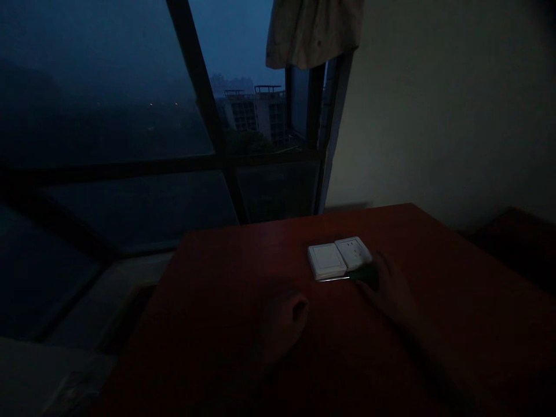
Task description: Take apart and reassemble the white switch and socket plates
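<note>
A white wall switch plate [326, 260] and a white wall socket [353, 253] lie side by side on the reddish-brown table [243, 255]. My right hand [393, 292] is closed around the dark green handle of a screwdriver [364, 274]. The screwdriver's bright metal shaft points left along the near edge of the switch plate. Nearer to me and to the left, my left hand [284, 324] rests curled in a loose fist, apart from the plates. Only a dark hollow shows between its thumb and fingers. Both forearms fade into the gloom.
The room is very dim. A dark-framed window [221, 156] stands behind the table on the left, with a short curtain [315, 35] at its top. A pale wall [434, 116] rises behind the table's right side. Dark furniture [512, 243] sits at the far right.
</note>
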Demonstrator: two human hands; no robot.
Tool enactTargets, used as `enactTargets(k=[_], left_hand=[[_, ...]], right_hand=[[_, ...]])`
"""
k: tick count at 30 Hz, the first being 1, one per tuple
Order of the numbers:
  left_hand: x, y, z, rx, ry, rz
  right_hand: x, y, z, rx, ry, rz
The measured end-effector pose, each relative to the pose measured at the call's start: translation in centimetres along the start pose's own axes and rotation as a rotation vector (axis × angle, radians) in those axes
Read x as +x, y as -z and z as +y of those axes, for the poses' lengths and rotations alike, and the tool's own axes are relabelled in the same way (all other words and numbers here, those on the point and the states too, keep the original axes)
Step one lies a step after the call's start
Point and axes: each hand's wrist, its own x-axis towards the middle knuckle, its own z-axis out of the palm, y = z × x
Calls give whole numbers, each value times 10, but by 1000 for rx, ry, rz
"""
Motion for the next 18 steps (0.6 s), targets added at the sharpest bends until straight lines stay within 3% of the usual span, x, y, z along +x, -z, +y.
enactTargets(k=[5, 18], left_hand=[[1, 0, 1, -7, -3, 11], [3, -5, -3, -5, -21, 56]], right_hand=[[3, -8, 11, 112, -80, -150], [6, -2, 15, 184, -90, -192]])
